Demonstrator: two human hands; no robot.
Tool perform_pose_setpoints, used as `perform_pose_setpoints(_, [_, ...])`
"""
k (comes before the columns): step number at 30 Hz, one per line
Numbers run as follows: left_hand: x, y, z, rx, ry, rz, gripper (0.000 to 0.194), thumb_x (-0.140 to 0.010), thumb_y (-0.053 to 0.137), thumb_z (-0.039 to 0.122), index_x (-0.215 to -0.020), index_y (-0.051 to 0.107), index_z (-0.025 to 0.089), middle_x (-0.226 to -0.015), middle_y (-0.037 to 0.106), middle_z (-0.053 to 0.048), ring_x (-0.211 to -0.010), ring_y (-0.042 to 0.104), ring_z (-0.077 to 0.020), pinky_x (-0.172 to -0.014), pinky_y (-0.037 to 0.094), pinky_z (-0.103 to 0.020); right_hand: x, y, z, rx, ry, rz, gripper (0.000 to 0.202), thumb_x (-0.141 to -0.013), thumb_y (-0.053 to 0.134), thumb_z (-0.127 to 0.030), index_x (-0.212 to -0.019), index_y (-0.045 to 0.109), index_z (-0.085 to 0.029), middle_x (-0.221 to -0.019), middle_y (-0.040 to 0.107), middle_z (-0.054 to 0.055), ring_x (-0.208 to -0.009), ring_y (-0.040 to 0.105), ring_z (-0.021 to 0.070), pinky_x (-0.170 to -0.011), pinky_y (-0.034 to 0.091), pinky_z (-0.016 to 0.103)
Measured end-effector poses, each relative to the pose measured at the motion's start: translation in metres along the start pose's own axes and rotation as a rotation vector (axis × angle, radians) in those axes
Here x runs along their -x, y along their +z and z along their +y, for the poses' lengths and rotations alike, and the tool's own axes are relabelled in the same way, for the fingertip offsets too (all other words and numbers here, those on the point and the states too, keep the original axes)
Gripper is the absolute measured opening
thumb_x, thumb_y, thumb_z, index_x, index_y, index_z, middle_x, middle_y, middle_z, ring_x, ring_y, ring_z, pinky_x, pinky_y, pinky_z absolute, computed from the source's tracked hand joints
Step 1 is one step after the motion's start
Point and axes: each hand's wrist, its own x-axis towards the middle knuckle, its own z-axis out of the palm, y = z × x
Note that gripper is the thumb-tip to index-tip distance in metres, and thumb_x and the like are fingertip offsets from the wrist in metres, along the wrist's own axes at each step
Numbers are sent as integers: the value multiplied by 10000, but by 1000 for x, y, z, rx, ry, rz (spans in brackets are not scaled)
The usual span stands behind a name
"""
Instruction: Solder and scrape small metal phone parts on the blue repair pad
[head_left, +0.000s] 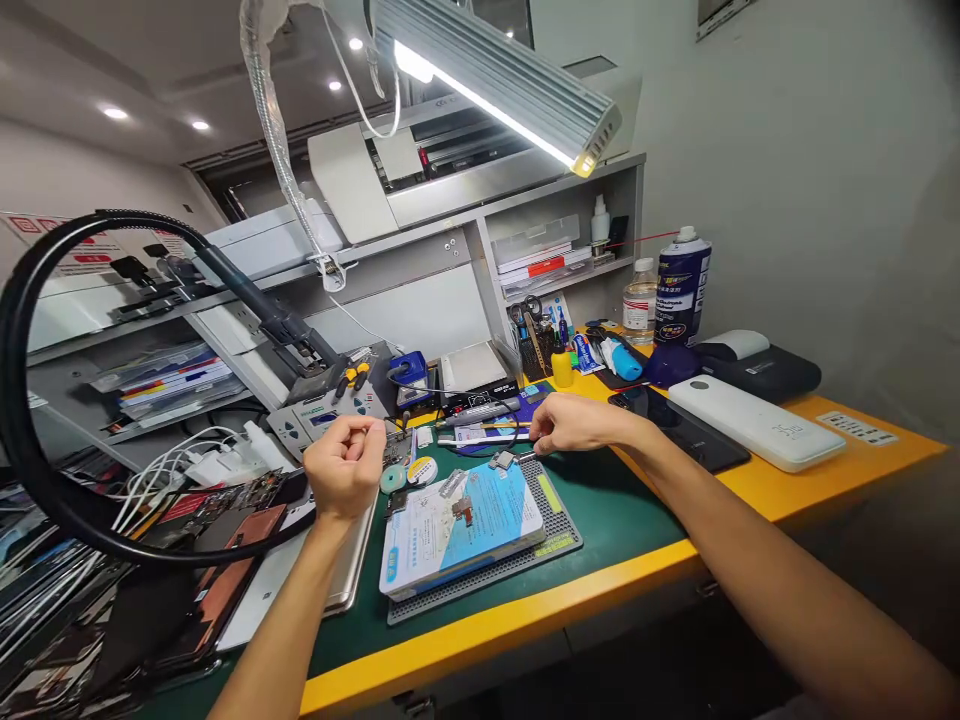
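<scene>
My left hand is raised at the left of the box, its fingers curled closed; anything inside them is hidden. My right hand is at the far right corner of the box with fingers pinched downward. What it grips is too small to name. Close to those fingertips is a small grey metal part on the box's edge. The blue and white box lies on a grey perforated mat. On top of it sit a small copper-coloured part and a dark small component.
A black hose loops at the left above stacked phone parts. Behind stand a soldering station and tape rolls. At right are a white power bank, a black phone and a spray can. A lamp hangs overhead.
</scene>
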Motion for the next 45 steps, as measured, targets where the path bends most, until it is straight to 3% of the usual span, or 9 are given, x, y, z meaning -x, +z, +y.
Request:
perform_pose_setpoints(3, [3, -8, 11, -23, 49, -40, 247, -961, 601, 355, -1061, 635, 131, -955, 667, -35, -749, 647, -132, -651, 568, -285, 0, 5, -1, 25, 1, -64, 291, -960, 625, -322, -1202, 634, -162, -1208, 654, 85, -998, 668, 232, -838, 572, 418])
perform_pose_setpoints(7, [8, -29, 31, -61, 151, -89, 247, -963, 596, 372, -947, 634, 128, -792, 627, 11, -603, 577, -90, -562, 515, -237, -1, 3, 3, 41, -8, -40, 310, -958, 627, -323, -1221, 624, -159, -1219, 648, 88, -1010, 665, 238, -845, 570, 429])
perform_pose_setpoints(12, [10, -57, 52, -90, 230, -83, 298, -962, 584, 393, -804, 611, 141, -546, 396, 97, -433, 368, -57, -451, 361, -198, -2, -5, 6, 56, -16, 85, 300, -963, 617, -330, -1215, 631, -167, -1242, 641, 86, -1040, 655, 248, -868, 561, 437])
perform_pose_setpoints(15, [14, -66, 59, -90, 241, -79, 234, -940, 592, 325, -787, 623, 151, -510, 311, 109, -422, 336, -64, -444, 315, -200, -2, -1, -1, 64, -32, 124, 310, -962, 619, -327, -1228, 625, -168, -1251, 636, 91, -1041, 654, 247, -868, 561, 438])
perform_pose_setpoints(22, [29, -76, 68, -85, 255, -127, 140, -869, 589, 233, -753, 650, 185, -509, 337, 86, -427, 370, -79, -449, 328, -218, -4, 19, -24, 107, -93, 115, 311, -962, 621, -320, -1233, 618, -167, -1246, 637, 100, -1043, 656, 239, -873, 559, 442])
perform_pose_setpoints(28, [39, -88, 65, -101, 250, -148, 128, -887, 588, 229, -791, 654, 175, -500, 339, 95, -416, 343, -74, -437, 303, -217, -6, 21, -26, 144, -90, 66, 304, -962, 622, -321, -1223, 623, -165, -1232, 643, 98, -1031, 659, 236, -866, 561, 435])
perform_pose_setpoints(36, [50, -101, 64, -178, 260, -170, 311, -969, 570, 403, -794, 601, 147, -541, 403, 97, -436, 386, -61, -462, 375, -204, -7, 23, -25, 162, -133, 76, 325, -956, 631, -317, -1238, 615, -156, -1250, 633, 111, -1049, 654, 243, -876, 558, 441])
perform_pose_setpoints(45, [55, -108, 80, -201, 281, -169, 323, -971, 562, 418, -802, 610, 147, -540, 417, 93, -437, 395, -63, -463, 380, -206, -14, 27, -24, 108, -165, 122, 302, -961, 622, -321, -1222, 626, -169, -1243, 641, 92, -1037, 657, 240, -865, 562, 436])
